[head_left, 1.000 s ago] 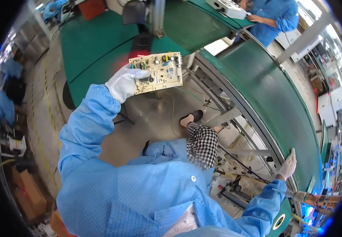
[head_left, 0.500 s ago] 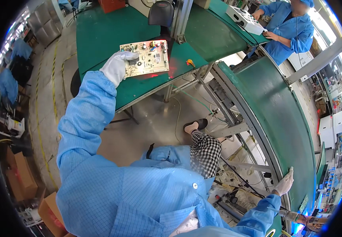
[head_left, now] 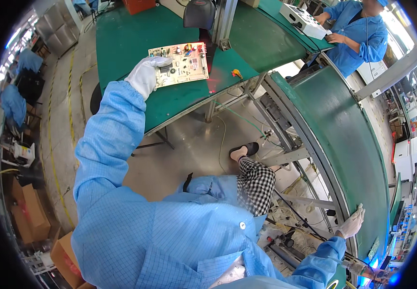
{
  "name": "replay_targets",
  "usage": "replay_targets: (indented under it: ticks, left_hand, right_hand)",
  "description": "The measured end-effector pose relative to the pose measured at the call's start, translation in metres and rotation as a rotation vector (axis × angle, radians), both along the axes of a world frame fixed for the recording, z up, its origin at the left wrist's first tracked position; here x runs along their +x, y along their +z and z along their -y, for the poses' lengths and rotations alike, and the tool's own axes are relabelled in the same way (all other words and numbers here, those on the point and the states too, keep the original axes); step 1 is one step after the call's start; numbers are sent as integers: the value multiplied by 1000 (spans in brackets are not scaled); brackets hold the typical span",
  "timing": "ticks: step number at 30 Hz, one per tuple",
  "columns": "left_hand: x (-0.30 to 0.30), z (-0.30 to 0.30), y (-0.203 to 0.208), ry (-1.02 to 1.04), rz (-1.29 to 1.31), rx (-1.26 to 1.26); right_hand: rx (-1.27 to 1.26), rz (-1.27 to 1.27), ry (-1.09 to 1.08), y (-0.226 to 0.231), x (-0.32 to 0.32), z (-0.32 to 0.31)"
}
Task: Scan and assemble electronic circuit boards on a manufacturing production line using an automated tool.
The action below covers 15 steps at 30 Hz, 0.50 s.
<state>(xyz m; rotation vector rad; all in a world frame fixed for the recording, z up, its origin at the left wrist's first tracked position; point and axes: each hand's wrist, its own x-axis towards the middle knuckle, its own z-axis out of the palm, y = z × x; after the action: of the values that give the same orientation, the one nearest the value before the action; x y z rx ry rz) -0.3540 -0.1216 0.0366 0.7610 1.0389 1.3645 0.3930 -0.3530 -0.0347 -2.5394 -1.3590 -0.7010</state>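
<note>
My left hand (head_left: 145, 74), in a white glove, grips a pale circuit board (head_left: 182, 74) by its left edge, thumb and fingers closed on it. Electronic parts cover the board's upper face. It is held over the green tabletop (head_left: 121, 41), just below a black scanner head (head_left: 199, 14), and red light falls around it. At the lower right, my gloved right hand (head_left: 352, 223) rests on the near edge of a curved green conveyor belt (head_left: 353, 139). Its fingers are stretched out and nothing shows in them.
A metal post (head_left: 224, 21) stands right of the scanner. A small orange-yellow item (head_left: 237, 73) lies near the table corner. Across the belt, a person in blue (head_left: 357, 36) works at a white box (head_left: 302, 20). Cables and pipes run under the conveyor; cardboard boxes (head_left: 30, 209) stand at left.
The view has shifted slightly, so most things appear a little further right. The red light under the board's lower edge has shrunk to a spot by its right corner. Both hands keep their places.
</note>
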Motion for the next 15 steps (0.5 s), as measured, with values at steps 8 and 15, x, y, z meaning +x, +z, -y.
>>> replay_targets:
  ticks: [8, 15]
  left_hand:
    - [-11, -6, 4, 16, -57, 14]
    - [-15, -2, 12, -28, -98, -2]
  right_hand:
    - [1, 4, 8, 0, 1, -2]
    - [2, 27, 17, -3, 7, -2]
